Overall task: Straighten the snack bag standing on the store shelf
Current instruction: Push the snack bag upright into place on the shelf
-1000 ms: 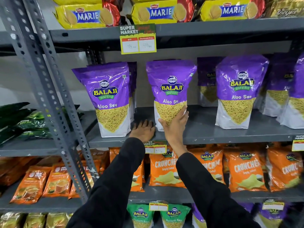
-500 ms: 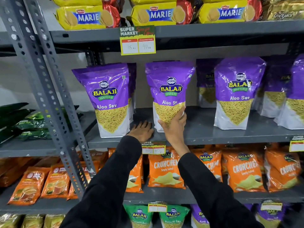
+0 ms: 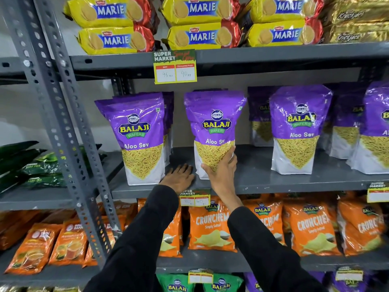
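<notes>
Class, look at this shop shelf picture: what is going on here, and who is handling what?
A person in black sleeves is tidying a shelf of purple Aloo Sev bags. The right hand grips the lower front of the middle Aloo Sev bag, which stands upright on the grey shelf. The left hand lies flat on the shelf beside it, holding nothing. Marie biscuit packs sit on the shelf above, orange Crunchem bags below.
</notes>
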{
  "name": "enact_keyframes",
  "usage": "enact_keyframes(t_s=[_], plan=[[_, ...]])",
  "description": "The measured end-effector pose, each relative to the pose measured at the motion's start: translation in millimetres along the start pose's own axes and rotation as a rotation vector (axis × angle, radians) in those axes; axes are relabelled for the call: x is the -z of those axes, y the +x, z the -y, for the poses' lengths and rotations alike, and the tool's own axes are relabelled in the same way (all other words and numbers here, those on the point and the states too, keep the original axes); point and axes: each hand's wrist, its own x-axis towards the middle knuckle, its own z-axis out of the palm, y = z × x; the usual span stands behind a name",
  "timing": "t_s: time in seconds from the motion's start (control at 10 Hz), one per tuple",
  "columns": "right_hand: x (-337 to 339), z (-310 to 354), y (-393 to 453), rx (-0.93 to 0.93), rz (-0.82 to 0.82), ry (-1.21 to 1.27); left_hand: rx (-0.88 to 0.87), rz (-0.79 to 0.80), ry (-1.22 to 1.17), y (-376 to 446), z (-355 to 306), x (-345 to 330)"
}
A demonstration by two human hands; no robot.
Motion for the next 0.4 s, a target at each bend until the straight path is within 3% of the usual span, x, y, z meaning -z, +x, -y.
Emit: enact_keyframes(t_s=[0.3, 0.4], plan=[[12.5, 5.0, -1.1, -0.063, 0.048, 0.112, 0.039, -0.019, -0.103, -1.2, 0.8, -0.1], [27.3, 0.0, -29.2, 0.041, -0.012, 0.118, 0.017, -0.256, -0.154, -10.1, -3.0, -2.4]])
